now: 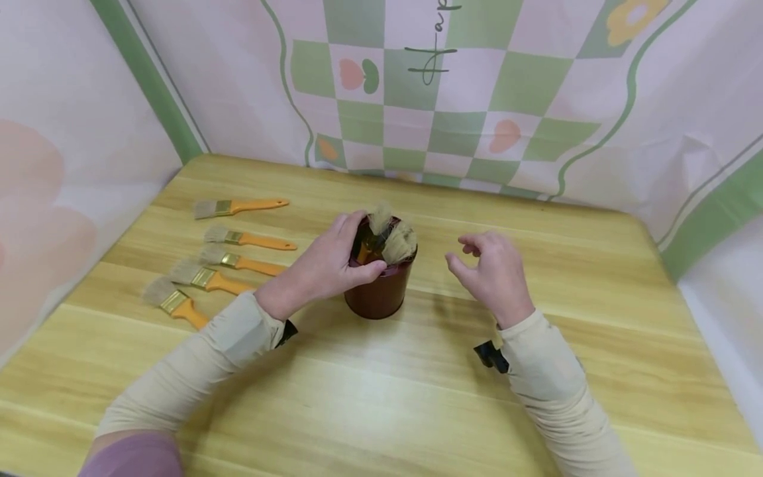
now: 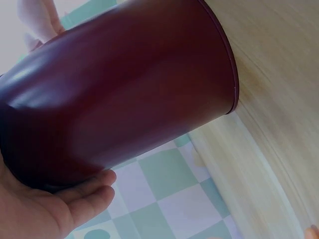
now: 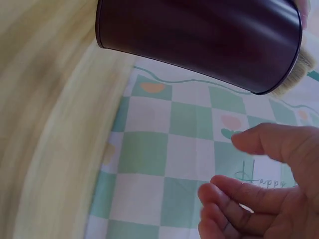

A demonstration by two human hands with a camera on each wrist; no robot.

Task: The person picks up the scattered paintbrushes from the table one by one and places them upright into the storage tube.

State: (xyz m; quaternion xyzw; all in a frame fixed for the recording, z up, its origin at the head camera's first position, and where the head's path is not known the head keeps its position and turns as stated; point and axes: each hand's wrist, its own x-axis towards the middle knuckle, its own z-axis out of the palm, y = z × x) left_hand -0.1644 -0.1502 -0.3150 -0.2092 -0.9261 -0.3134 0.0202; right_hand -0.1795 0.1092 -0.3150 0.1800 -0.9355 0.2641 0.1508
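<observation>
A dark red cylindrical brush holder (image 1: 377, 297) stands upright on the table. Paintbrushes (image 1: 399, 244) poke out of it with their pale bristles up; how many are inside cannot be told. My left hand (image 1: 324, 265) holds the holder near its rim, thumb on the near side and fingers on the far side. In the left wrist view, fingertips (image 2: 102, 191) lie along the holder's wall. To the right, apart from the holder, my right hand (image 1: 491, 271) hovers with loosely bent fingers and nothing between them.
Several paintbrushes with orange handles, such as the farthest brush (image 1: 241, 207) and the nearest brush (image 1: 174, 301), lie at the table's left, bristles pointing left. The wooden table (image 1: 357, 397) meets a checked cloth backdrop (image 1: 411, 126) behind.
</observation>
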